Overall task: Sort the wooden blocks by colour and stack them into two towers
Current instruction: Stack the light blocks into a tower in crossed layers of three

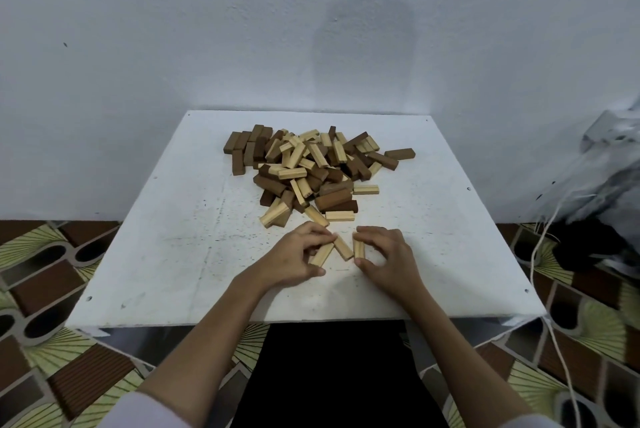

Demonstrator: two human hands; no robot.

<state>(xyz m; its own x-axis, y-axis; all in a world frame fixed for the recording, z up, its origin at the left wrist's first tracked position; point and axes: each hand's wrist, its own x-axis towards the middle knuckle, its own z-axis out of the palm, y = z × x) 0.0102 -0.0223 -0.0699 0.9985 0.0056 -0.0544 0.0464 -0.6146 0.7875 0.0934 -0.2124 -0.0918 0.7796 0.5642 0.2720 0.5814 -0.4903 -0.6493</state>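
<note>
Three pale blocks (343, 249) lie near the white board's (138, 254) front edge, below the mixed pile (311, 168): the left hand (294, 259) pinches one with curled fingers, the right hand (386, 259) pinches another.

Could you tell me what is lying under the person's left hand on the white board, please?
A light wooden block lies under the left hand, its fingers curled over it. Its far end is covered.

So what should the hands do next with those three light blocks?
Probably push them side by side. The left hand and right hand pinch three light blocks, splayed apart on the table; a tower's first layer needs them parallel and touching.
</note>
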